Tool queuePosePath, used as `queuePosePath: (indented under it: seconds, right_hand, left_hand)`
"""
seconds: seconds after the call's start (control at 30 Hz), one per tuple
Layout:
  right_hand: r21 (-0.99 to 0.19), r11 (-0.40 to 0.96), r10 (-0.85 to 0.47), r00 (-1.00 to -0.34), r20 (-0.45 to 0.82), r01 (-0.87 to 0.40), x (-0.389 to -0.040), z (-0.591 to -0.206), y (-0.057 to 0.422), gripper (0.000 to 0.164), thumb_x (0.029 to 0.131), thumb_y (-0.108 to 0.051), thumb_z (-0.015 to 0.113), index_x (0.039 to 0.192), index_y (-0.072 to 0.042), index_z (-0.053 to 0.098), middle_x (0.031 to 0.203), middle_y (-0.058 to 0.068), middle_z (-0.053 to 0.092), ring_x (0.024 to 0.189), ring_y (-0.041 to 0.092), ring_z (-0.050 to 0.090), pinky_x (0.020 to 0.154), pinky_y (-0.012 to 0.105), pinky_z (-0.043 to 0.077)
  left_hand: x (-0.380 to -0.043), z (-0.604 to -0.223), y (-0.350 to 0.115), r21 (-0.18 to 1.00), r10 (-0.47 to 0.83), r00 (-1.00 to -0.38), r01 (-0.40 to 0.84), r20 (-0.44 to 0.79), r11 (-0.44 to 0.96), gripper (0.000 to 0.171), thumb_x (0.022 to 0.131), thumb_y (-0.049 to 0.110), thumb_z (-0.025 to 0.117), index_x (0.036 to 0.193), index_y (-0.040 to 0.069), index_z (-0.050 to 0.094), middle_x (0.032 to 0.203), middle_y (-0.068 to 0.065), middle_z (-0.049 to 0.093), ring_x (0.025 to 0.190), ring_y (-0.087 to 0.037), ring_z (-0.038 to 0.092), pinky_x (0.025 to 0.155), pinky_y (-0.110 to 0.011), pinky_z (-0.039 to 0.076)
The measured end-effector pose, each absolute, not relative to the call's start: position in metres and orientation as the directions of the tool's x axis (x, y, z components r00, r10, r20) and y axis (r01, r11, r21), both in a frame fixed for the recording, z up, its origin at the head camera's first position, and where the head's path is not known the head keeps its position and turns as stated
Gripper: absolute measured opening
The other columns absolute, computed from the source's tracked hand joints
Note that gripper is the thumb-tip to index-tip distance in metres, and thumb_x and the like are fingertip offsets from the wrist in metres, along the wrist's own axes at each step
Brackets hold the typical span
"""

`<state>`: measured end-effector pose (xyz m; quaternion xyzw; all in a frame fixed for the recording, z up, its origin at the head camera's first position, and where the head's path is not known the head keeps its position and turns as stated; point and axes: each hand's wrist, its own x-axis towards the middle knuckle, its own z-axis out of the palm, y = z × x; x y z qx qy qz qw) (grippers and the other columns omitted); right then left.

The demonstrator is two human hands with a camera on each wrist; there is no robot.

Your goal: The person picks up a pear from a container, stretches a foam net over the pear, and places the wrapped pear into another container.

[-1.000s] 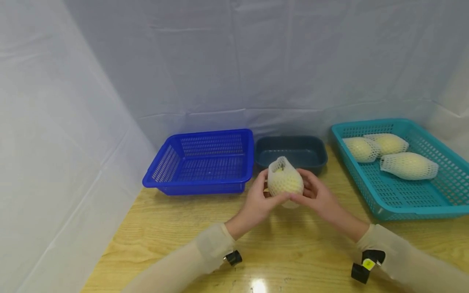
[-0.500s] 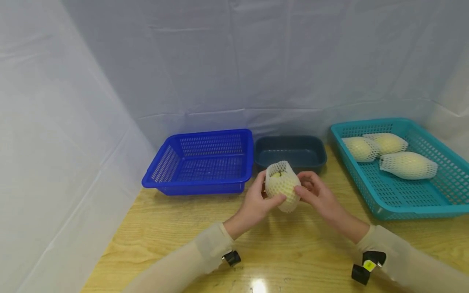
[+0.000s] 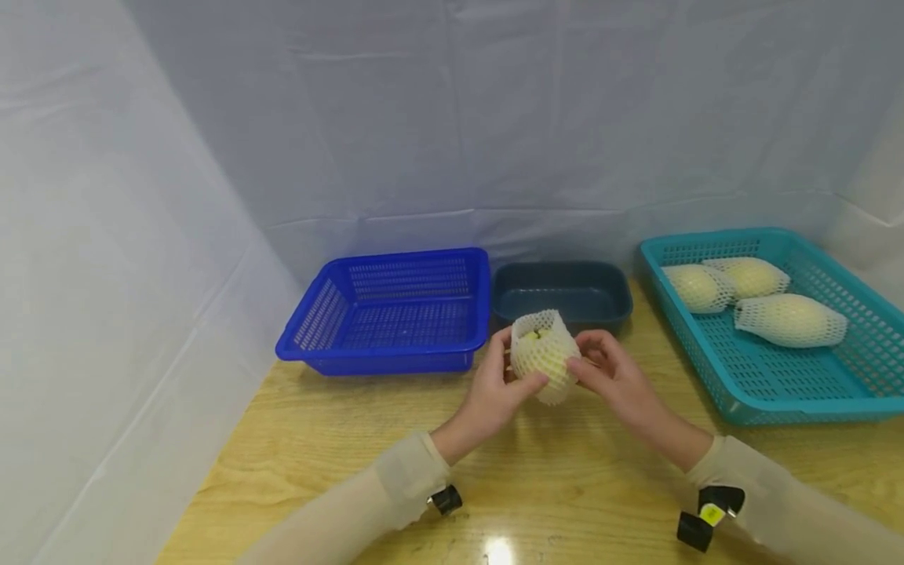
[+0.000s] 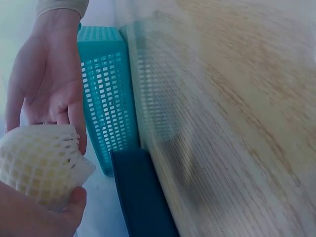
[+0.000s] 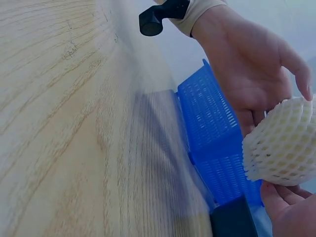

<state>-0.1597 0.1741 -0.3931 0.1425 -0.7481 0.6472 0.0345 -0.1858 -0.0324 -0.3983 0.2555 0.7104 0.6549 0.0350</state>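
Between my two hands, over the table, is a pale yellow fruit (image 3: 542, 339) with a dark stem, wrapped in a white foam net (image 3: 540, 369). The net's upper end gapes, so the stem shows; its lower edge hangs below the fruit. My left hand (image 3: 494, 392) grips it from the left, thumb across the front. On the right side, my right hand (image 3: 614, 380) pinches the net with thumb and fingers. In the left wrist view, the right hand's (image 4: 52, 74) palm faces the netted fruit (image 4: 39, 165). The right wrist view shows the net (image 5: 284, 145) covering its side.
A blue basket (image 3: 402, 361) stands at the back left, beside a dark teal tray (image 3: 565, 275) behind the hands. To the right, a turquoise basket (image 3: 713, 384) holds three netted fruits (image 3: 791, 320). White sheeting (image 3: 452, 118) hangs behind the wooden table (image 3: 339, 447).
The thumbs, meeting across the front a second ago, have moved apart. The net's upper opening has widened and the fruit's top shows more. Little has moved in the last half second.
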Motion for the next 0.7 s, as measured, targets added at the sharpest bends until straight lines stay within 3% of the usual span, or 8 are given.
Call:
queuePosePath:
  seconds: [0.2,0.37,0.53,0.7]
  right_hand:
    - [-0.946,0.176,-0.161,-0.956,0.244,-0.271,-0.158,-0.395,0.172,0.035,0.103,-0.013,0.058,0.128,0.004,0.042,0.13,0.015,0.05,0.116,0.0,0.056,0.089,0.019,0.052]
    - [-0.936,0.138,-0.197,-0.935,0.293,-0.323,-0.159,-0.396,0.173,0.04,0.101,-0.006,0.059,0.134,0.004,0.04,0.132,0.012,0.051,0.115,0.003,0.059,0.09,0.019,0.053]
    - [-0.924,0.133,-0.299,-0.903,0.308,-0.359,-0.163,-0.397,0.181,0.061,0.098,-0.004,0.062,0.151,-0.004,0.031,0.144,0.015,0.049,0.119,0.006,0.06,0.092,0.023,0.054]
    - [-0.89,0.195,-0.39,-0.866,0.315,-0.412,-0.167,-0.394,0.187,0.077,0.096,-0.005,0.066,0.159,-0.01,0.023,0.155,0.02,0.038,0.131,0.001,0.049,0.099,0.022,0.049]
  left_hand:
    - [-0.182,-0.4,-0.03,0.932,0.397,-0.868,0.356,0.3,0.074,0.084,0.084,0.022,0.082,0.152,0.02,0.031,0.137,-0.005,0.051,0.115,-0.017,0.057,0.094,-0.032,0.054]
    - [-0.182,-0.4,-0.029,0.92,0.382,-0.864,0.383,0.327,0.078,0.083,0.081,0.017,0.085,0.147,0.019,0.035,0.137,-0.005,0.052,0.115,-0.018,0.057,0.094,-0.031,0.053]
    - [-0.183,-0.401,-0.033,0.909,0.396,-0.857,0.401,0.33,0.111,0.083,0.079,0.015,0.084,0.146,0.018,0.036,0.133,-0.008,0.054,0.111,-0.018,0.058,0.089,-0.028,0.054]
    - [-0.184,-0.402,-0.034,0.893,0.429,-0.835,0.433,0.344,0.126,0.082,0.076,0.01,0.082,0.145,0.016,0.038,0.132,-0.006,0.054,0.111,-0.015,0.057,0.091,-0.027,0.053]
